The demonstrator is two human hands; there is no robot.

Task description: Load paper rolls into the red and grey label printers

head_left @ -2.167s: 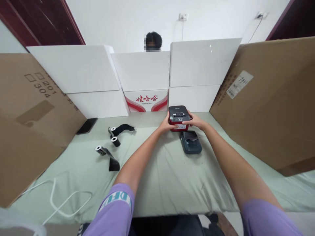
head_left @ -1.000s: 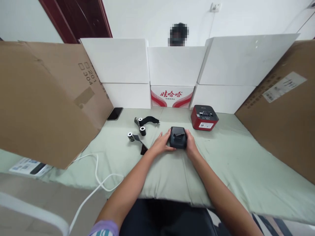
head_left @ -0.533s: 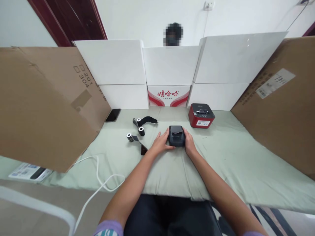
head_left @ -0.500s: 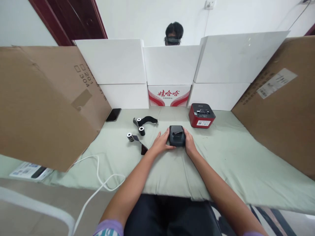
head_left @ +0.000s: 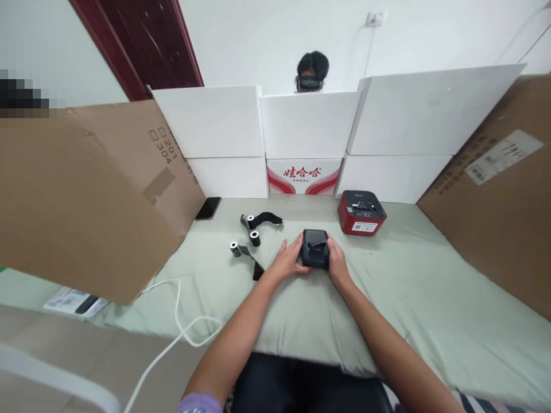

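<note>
A small dark grey label printer (head_left: 315, 248) rests on the pale green cloth (head_left: 400, 287) in the middle of the table. My left hand (head_left: 287, 261) clasps its left side and my right hand (head_left: 336, 263) clasps its right side, fingers curled against the casing. A red and black printer (head_left: 361, 213) stands apart, behind and to the right. Left of my hands lie black ribbon rolls (head_left: 253, 236) and a further roll with a loose black strip (head_left: 241, 252).
White boxes (head_left: 307, 137) form a wall at the back, and another person's head shows above them. Big cardboard sheets lean in at the left (head_left: 86, 201) and right (head_left: 495, 189). A black phone (head_left: 209, 208) lies at the back left. A white cable (head_left: 181, 321) loops over the front left edge.
Both hands left the red printer standing at the back right and took hold of the dark grey printer. Over the last half second they stay on it while the view shifts slightly.
</note>
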